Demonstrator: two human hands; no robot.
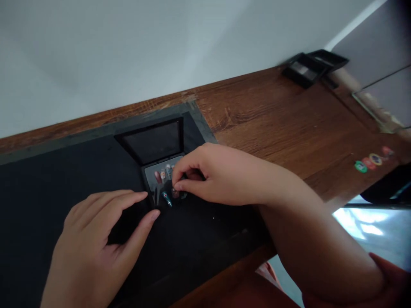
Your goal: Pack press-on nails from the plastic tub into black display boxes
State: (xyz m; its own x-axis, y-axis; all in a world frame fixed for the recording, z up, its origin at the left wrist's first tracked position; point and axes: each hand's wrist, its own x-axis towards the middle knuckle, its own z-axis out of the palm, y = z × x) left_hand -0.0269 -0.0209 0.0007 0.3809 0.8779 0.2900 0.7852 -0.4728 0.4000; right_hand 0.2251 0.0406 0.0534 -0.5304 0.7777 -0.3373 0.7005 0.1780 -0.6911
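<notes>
A small black case with a see-through lid stands opened on a dark mat. Inside it, several decorated press-on nails lie on a grey base, among them a teal one near the front edge and a white-and-orange one farther back. My right hand reaches over the case's right side, thumb and index finger pinched at a brownish press-on nail. Its fingers hide part of the nail row. My left hand has thumb and index finger spread around the case's near left corner, with the tips at its edge.
The dark mat covers the left of the wooden table, which meets a pale wall behind. Black boxes sit at the far right corner. Several small colourful round items lie near the right edge.
</notes>
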